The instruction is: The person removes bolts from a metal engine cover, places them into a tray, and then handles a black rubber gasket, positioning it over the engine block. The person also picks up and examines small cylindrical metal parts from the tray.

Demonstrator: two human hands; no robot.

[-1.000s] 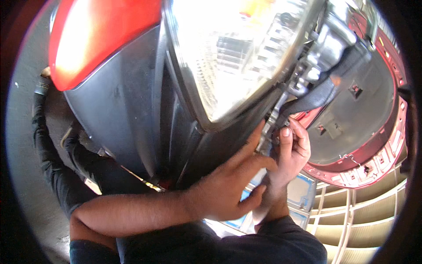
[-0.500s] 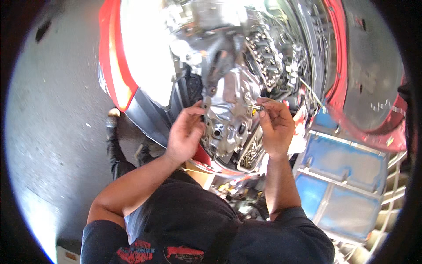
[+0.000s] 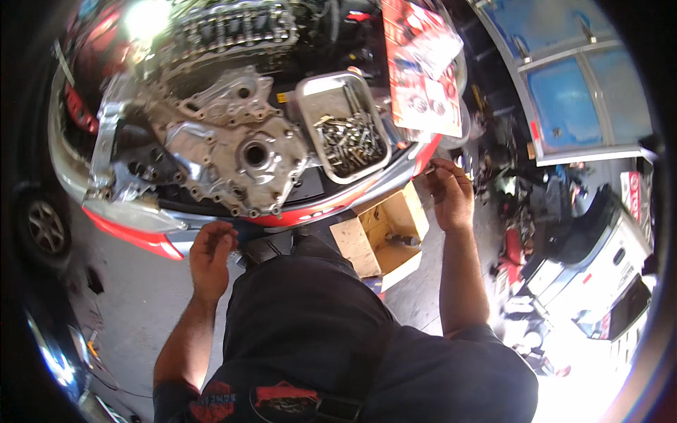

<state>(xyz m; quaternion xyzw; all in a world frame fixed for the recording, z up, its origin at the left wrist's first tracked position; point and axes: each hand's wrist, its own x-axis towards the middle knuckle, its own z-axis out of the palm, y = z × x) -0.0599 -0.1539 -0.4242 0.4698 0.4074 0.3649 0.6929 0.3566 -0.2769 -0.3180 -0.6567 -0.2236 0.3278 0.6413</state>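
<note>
A cast metal engine cover (image 3: pixel 215 162) with a round bore lies across the front of an open engine bay. Just in front of its lower edge is my left hand (image 3: pixel 211 261), fingers loosely bent and apart, with nothing seen in it. Off to the right, beyond the car's red bumper edge, my right hand (image 3: pixel 453 197) pinches a small metal bolt between thumb and fingertips, mostly hidden by the fingers. Between the cover and that hand stands a metal tray (image 3: pixel 308 88) holding many loose bolts (image 3: pixel 352 141).
Below the bumper (image 3: pixel 317 213) sits an open cardboard box (image 3: pixel 352 247) with a small dark part inside. A red and white package (image 3: pixel 423 77) lies right of the tray. An engine head (image 3: pixel 233 32) shows at the back. Blue-paned panels (image 3: pixel 564 92) stand at far right.
My view has swung toward the right, bringing the tray and box to the middle. My right hand has moved away from the engine cover, still pinching the bolt; my left hand has drawn back from it.
</note>
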